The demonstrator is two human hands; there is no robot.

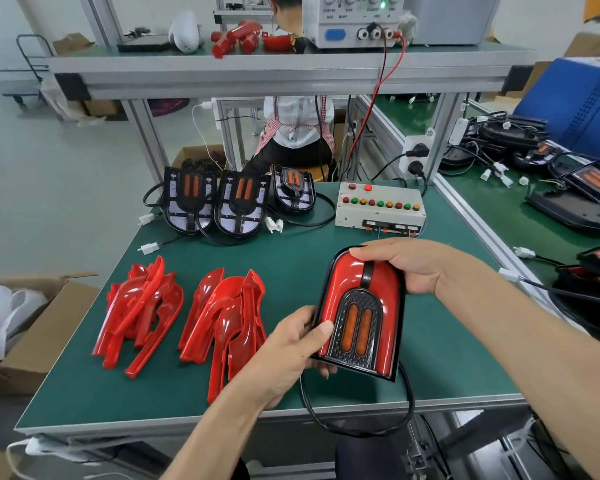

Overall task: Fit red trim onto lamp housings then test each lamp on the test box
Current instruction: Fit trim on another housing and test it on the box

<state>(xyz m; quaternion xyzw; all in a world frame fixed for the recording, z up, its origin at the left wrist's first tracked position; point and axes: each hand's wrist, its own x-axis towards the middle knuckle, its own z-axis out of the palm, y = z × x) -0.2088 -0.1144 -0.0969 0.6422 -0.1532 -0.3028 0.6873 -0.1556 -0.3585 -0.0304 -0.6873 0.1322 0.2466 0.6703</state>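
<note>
Over green matting, we grip the red-trimmed black plastic lamp (361,313) in left hand (291,344) and right hand (406,265), pressing evenly before the grey button-studded test box (378,211).

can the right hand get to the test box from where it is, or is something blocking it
Probably yes. The right hand sits just in front of the test box, with only bare green mat between them. But it grips the top of the lamp, which the left hand also holds, so it must let go first.
</note>
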